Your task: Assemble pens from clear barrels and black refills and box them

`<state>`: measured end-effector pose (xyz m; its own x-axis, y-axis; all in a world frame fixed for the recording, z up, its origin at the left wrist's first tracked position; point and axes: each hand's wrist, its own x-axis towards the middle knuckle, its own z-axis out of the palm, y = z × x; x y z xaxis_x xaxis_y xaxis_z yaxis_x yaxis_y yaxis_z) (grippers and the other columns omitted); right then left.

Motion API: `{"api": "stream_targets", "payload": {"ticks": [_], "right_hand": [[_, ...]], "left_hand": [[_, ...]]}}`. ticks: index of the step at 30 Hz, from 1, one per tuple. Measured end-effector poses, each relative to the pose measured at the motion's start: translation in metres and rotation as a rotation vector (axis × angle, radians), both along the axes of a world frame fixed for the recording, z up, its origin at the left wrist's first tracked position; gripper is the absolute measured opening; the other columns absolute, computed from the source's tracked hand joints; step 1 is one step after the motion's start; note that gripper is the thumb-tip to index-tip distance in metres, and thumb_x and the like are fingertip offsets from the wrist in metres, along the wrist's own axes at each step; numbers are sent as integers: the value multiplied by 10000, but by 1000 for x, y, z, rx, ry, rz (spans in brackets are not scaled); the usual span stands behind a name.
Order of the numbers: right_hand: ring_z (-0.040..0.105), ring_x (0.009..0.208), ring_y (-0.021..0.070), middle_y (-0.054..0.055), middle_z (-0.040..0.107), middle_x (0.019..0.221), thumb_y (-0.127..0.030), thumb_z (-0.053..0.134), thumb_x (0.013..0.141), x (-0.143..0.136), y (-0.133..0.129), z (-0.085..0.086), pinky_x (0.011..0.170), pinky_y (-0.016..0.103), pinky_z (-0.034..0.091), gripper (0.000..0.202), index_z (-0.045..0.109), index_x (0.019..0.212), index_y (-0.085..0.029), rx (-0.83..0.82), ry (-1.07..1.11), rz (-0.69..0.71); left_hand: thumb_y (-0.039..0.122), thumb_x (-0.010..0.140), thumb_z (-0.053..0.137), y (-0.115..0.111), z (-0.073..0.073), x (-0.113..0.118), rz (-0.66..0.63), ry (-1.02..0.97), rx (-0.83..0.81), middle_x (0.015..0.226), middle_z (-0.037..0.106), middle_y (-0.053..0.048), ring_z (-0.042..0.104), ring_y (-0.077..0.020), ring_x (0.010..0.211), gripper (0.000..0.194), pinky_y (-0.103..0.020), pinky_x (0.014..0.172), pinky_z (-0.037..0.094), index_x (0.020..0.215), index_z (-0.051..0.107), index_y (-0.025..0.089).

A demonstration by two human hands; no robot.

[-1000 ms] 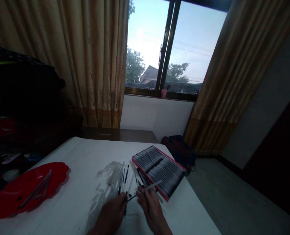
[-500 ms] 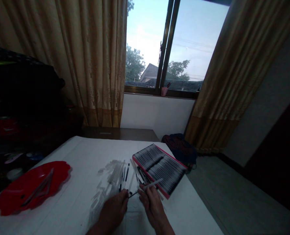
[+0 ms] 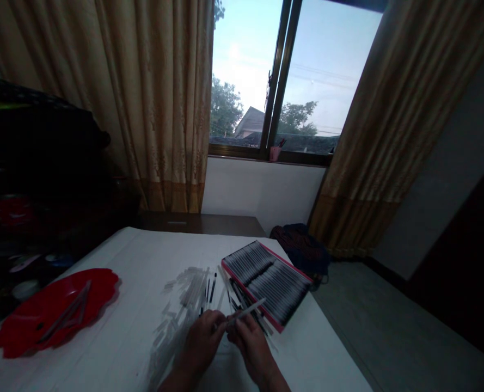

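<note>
In my right hand a slim pale tube is pinched, slanting up to the right. My left hand is closed at the tube's lower end, its fingers close to those of the right hand. The slim dark pen-like stick that it held a moment ago is mostly hidden between the hands. Beyond my fingers lie loose dark pen-like sticks. Many clear, narrow sleeves are spread to the left. A pink-edged box holding rows of pale, dark-ended sticks lies at an angle behind my right hand.
A red scalloped tray with a few clear strips on it rests at the left of the white-covered table. Dark fabric is bunched beyond the far right corner. A dark cluttered shelf stands at the left.
My left hand has moved up and right to meet my right hand. The dark stick visible between them before is now mostly covered; the pale tube shifted slightly left.
</note>
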<state>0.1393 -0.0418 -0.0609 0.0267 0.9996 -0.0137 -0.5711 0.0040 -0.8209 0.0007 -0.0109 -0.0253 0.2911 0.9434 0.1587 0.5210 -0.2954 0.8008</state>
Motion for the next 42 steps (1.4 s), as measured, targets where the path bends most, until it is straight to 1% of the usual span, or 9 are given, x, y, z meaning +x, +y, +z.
{"api": "stream_targets", "payload": {"ticks": [7, 12, 16, 21, 24, 28, 31, 37, 42], "right_hand": [[624, 753, 161, 31, 672, 856, -371, 744, 700, 1, 0, -2, 693, 278, 450, 243, 641, 848, -208, -34, 48, -2], [647, 793, 176, 60, 693, 910, -376, 743, 703, -1, -1, 0, 666, 265, 444, 268, 623, 862, -196, -49, 135, 96], [666, 753, 158, 65, 712, 897, -357, 790, 653, 1, 1, -3, 636, 234, 453, 314, 612, 845, -184, -125, 250, 74], [654, 663, 119, 33, 706, 780, -284, 830, 600, 4, 13, -6, 583, 198, 488, 282, 643, 775, -167, -203, 376, -20], [655, 687, 132, 30, 693, 793, -302, 830, 588, -6, 20, -7, 593, 216, 521, 278, 662, 766, -170, -215, 373, -18], [655, 768, 172, 28, 687, 812, -356, 797, 629, -24, 21, -14, 628, 252, 540, 247, 669, 778, -205, -160, 293, -13], [652, 780, 189, 28, 692, 826, -353, 785, 643, -28, 18, -19, 627, 272, 546, 237, 674, 805, -220, -143, 257, 3], [660, 721, 152, 11, 698, 789, -334, 801, 613, -18, 17, -16, 620, 237, 550, 233, 686, 772, -208, -152, 293, 71], [662, 746, 174, 28, 704, 828, -338, 784, 646, -19, 12, -11, 602, 261, 549, 222, 683, 801, -215, -132, 276, 95]], "left_hand": [[507, 917, 193, 12, -6, 30, 227, -500, -328, 1172, 629, -110, 623, -169, 1040, 524, -252, 826, 496, 1091, 554, 170], [467, 945, 71, 26, 4, 53, 314, -629, -330, 1308, 551, -108, 543, -143, 1172, 573, -262, 938, 454, 1215, 483, 174], [394, 954, 158, 37, 9, 29, 318, -632, -235, 1252, 592, -123, 567, -162, 1138, 468, -299, 944, 450, 1180, 500, 166], [362, 789, 513, 40, 0, -39, 291, -437, -183, 995, 690, -68, 622, -230, 975, 280, -357, 881, 466, 967, 618, 172], [251, 724, 586, 28, -6, -58, 195, -210, -96, 899, 691, -32, 611, -221, 921, 168, -337, 875, 441, 859, 676, 208], [171, 795, 516, 13, -6, -44, -4, 319, 141, 964, 663, -31, 566, -190, 965, 226, -291, 878, 396, 918, 685, 257], [203, 834, 512, 12, 0, -23, -68, 486, 155, 939, 648, -48, 563, -204, 934, 203, -304, 826, 399, 911, 689, 263], [169, 808, 556, 19, 8, 5, -102, 527, 129, 874, 642, -93, 567, -257, 936, 160, -369, 819, 402, 736, 693, 207], [192, 825, 518, 17, 10, -2, -71, 465, 137, 905, 656, -78, 583, -233, 939, 155, -341, 821, 418, 790, 668, 202]]}}
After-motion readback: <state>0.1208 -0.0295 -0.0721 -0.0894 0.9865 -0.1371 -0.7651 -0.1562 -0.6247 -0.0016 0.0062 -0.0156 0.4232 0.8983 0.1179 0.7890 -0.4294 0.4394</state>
